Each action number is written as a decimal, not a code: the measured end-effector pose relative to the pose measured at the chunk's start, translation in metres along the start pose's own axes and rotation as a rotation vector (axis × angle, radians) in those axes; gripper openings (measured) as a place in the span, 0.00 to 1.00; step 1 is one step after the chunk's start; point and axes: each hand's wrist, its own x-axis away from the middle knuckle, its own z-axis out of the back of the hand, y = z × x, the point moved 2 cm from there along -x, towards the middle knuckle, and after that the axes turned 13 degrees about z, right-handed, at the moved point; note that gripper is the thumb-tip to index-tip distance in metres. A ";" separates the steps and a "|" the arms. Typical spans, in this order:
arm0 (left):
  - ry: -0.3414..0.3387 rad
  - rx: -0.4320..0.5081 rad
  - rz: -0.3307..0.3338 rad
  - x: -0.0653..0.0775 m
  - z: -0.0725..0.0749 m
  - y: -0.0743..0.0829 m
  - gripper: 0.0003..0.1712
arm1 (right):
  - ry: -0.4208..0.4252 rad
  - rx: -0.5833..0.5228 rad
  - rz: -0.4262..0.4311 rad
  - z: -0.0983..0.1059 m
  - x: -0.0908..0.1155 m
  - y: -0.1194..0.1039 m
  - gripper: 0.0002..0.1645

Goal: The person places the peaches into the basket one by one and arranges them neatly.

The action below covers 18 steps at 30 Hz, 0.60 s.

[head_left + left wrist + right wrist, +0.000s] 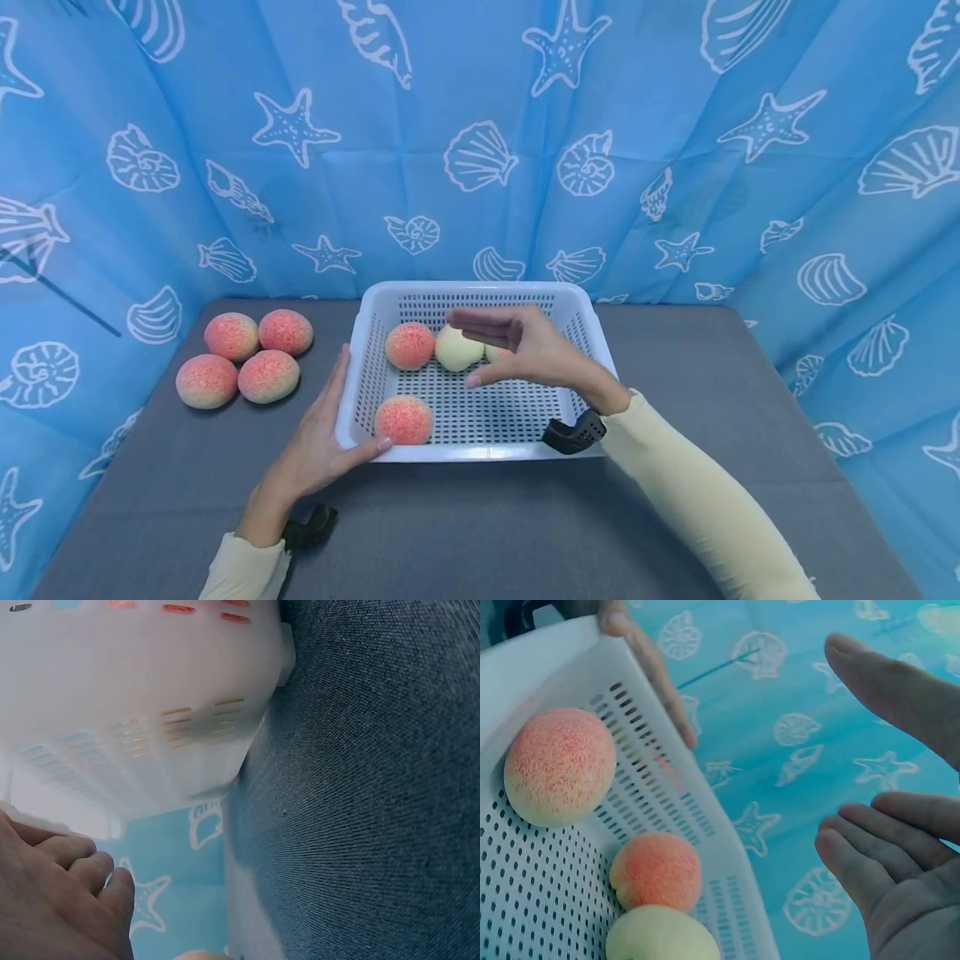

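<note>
A white plastic basket (487, 452) with slotted walls holds several peaches. A pink peach (403, 419) lies at its front left, another pink peach (410, 346) at the back left. Beside that one sits a pale peach (459, 348), and a further peach (497, 353) is mostly hidden behind my right hand. My left hand (318, 446) holds the basket's front left corner, thumb over the rim and fingers along the outer left wall. Above the basket, my right hand (536, 348) is spread with thumb and fingers apart, nothing between them.
Several more peaches (268, 377) sit in a cluster on the grey tablecloth (465, 533), left of the basket. A blue curtain (442, 217) with white shells and starfish hangs behind the table and along both sides.
</note>
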 end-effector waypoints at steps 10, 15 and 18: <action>0.004 0.001 -0.001 0.001 0.001 0.003 0.74 | 0.252 0.019 0.032 0.037 0.070 -0.009 0.51; 0.006 -0.004 0.001 0.001 0.000 0.003 0.74 | 0.368 0.077 0.037 0.053 0.107 -0.006 0.50; 0.008 -0.011 0.004 0.001 0.000 0.003 0.74 | 0.437 0.143 0.026 0.060 0.127 -0.004 0.48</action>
